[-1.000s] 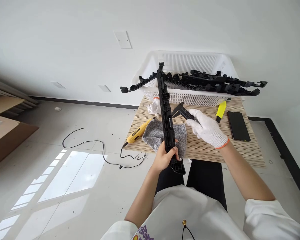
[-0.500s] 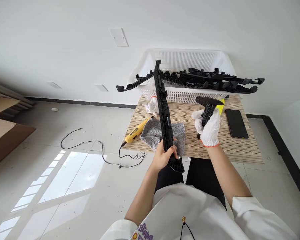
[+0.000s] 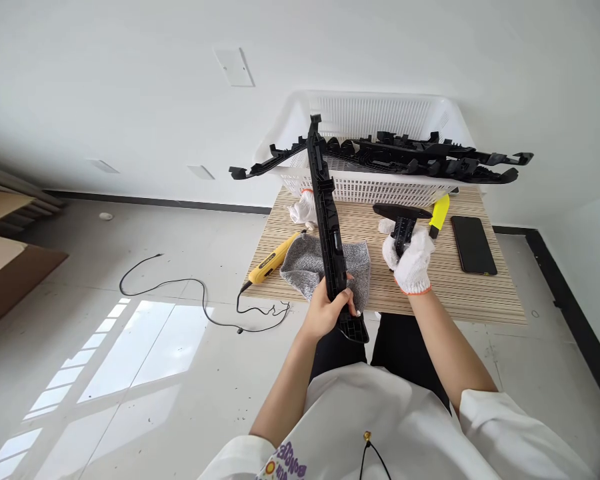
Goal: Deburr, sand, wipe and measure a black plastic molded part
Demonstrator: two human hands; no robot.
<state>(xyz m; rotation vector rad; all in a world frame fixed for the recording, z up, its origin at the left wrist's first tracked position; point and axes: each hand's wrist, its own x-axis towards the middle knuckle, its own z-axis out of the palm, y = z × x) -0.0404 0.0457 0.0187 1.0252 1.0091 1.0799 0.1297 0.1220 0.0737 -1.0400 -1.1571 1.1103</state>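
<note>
A long black plastic trim piece (image 3: 329, 227) stands tilted in front of me, its lower end gripped by my bare left hand (image 3: 327, 308). Its upper end overlaps the pile of similar black trim pieces (image 3: 405, 157) in the basket. My right hand (image 3: 411, 261), in a white knit glove with an orange cuff, is closed around a black caliper (image 3: 404, 223), whose jaws point away from me. Under the trim piece lies a grey cloth (image 3: 303, 267). A yellow-handled corded tool (image 3: 274, 259) rests left of the cloth.
A white plastic basket (image 3: 375, 100) stands at the back of the wood-patterned table (image 3: 475, 300). A black phone (image 3: 473, 245) and a yellow-handled cutter (image 3: 439, 212) lie to the right. Another white glove (image 3: 304, 209) sits near the basket. A black cable (image 3: 205, 300) trails over the floor.
My right hand has moved slightly left with the caliper, which has turned, uncovering more of the yellow cutter. My left hand keeps its hold on the trim piece.
</note>
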